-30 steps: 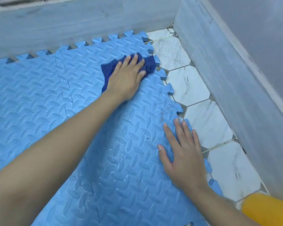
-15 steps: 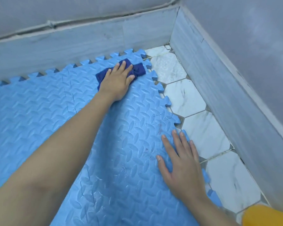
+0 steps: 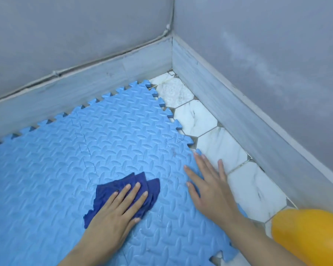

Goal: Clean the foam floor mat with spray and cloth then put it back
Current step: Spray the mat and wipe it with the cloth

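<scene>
A light blue foam floor mat (image 3: pixel 69 156) with a leaf-like embossed pattern and jigsaw edges lies flat on the floor, filling the left and middle. My left hand (image 3: pixel 115 210) presses flat on a dark blue cloth (image 3: pixel 123 187) lying on the mat's near middle. My right hand (image 3: pixel 210 187) lies flat with fingers spread on the mat's right edge, beside the bare tiles. A rounded yellow object (image 3: pixel 308 237), possibly the spray bottle, shows at the lower right corner.
White marbled hexagon floor tiles (image 3: pixel 221 144) run in a strip along the mat's right side. Grey skirting (image 3: pixel 244 120) and grey walls (image 3: pixel 277 54) close the corner at the back and right. A thin cable (image 3: pixel 56 73) runs along the back wall.
My left hand has dragged the cloth from the mat's far corner back toward me, to the near middle. My right hand stays on the mat's edge. The view has tilted upward.
</scene>
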